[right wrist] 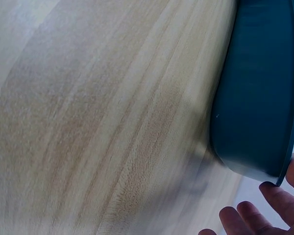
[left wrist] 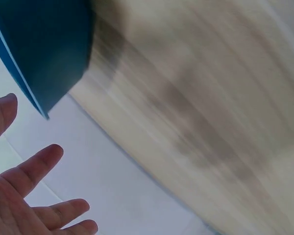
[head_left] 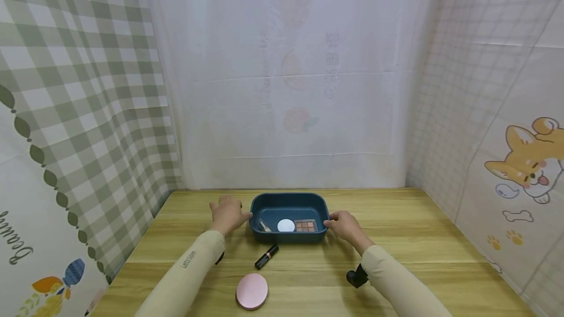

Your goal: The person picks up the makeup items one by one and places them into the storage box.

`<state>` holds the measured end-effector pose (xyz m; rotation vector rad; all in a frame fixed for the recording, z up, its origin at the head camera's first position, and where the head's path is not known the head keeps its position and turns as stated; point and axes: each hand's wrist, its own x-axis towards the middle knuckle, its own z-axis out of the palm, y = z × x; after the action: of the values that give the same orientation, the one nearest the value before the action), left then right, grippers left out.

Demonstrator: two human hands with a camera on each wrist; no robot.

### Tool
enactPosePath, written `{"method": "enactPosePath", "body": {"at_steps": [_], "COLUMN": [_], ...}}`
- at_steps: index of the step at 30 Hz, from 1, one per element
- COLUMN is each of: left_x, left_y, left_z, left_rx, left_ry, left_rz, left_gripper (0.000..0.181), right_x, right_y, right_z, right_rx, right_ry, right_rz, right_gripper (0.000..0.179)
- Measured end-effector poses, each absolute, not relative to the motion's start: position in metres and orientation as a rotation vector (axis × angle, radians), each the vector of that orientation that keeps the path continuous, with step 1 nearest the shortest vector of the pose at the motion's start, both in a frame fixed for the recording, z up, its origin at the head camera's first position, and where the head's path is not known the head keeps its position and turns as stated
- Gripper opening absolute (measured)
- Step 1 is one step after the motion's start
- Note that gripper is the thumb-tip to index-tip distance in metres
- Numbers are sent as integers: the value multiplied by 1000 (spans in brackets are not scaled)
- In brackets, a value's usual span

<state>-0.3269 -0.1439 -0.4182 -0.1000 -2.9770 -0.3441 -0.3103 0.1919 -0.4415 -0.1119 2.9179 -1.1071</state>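
Note:
A dark teal plastic storage box point(head_left: 288, 237) stands on the table between my hands. Inside lie a small slim tube point(head_left: 264, 226), a white round disc point(head_left: 286, 225) and an eyeshadow palette point(head_left: 305, 226). My right hand point(head_left: 345, 225) pinches the box's right rim between thumb and forefinger; in the right wrist view its other fingers point(right wrist: 232, 220) stay off the box wall. At the left end, my left hand point(head_left: 227, 215) is spread, its thumb close to the rim. The left wrist view shows those fingers point(left wrist: 36, 169) apart from the box point(left wrist: 49, 54).
In front of the box a black lipstick tube point(head_left: 266, 257) lies at a slant. Nearer to me is a round pink compact point(head_left: 252, 291). The wooden table point(head_left: 317, 278) is bordered by a white curtain point(head_left: 291, 160) behind and printed cloths on both sides.

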Motion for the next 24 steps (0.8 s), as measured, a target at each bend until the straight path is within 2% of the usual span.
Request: {"method": "enactPosePath", "body": {"at_steps": [10,24], "left_x": [-307,-281], "left_y": [-174,-176], "left_z": [-432,-454], "left_rx": [-137,-293], "left_ry": [-2992,-2980], "left_rz": [-484,-548], "left_gripper": [48,42], "right_x": [-309,-310], "right_y": [191,191], "right_z": [-440,-441], "right_rx": [-85,-74], "right_ry": [2902,2893], "right_rz": [-1117,-1123], "right_gripper": [28,29]}}
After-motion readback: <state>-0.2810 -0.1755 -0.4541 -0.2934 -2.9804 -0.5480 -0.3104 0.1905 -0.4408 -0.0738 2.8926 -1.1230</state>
